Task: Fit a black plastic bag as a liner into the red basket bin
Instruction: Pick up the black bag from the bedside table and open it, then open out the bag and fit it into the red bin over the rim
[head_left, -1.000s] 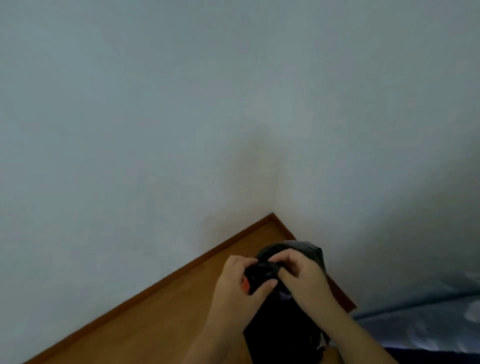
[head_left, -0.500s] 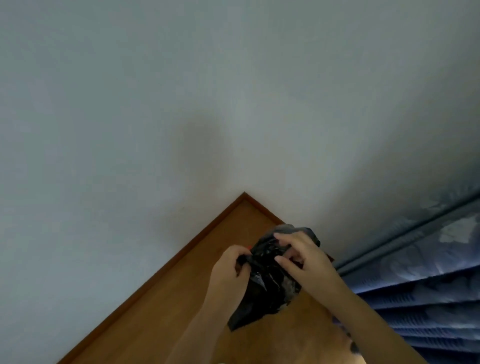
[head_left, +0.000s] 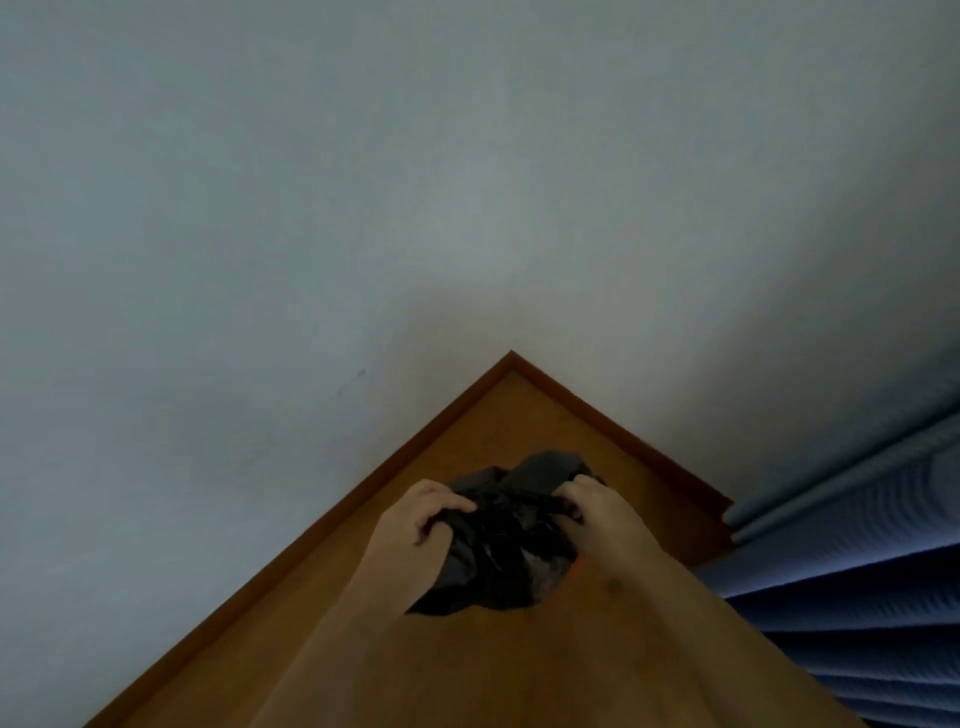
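A crumpled black plastic bag (head_left: 506, 545) is held between both hands above the wooden floor, near the room corner. My left hand (head_left: 415, 525) grips the bag's left side with curled fingers. My right hand (head_left: 597, 512) grips its right side. A small strip of red (head_left: 576, 569) shows under the bag's right edge; I cannot tell whether it is the red basket bin, which is otherwise hidden.
Pale grey walls meet at a corner (head_left: 511, 353) lined with a brown skirting board. The wooden floor (head_left: 322, 623) spreads toward me. A blue pleated curtain (head_left: 857, 561) hangs at the right.
My hands have moved apart to the bag's two sides, spreading it wider. The view has shifted, showing more floor and curtain.
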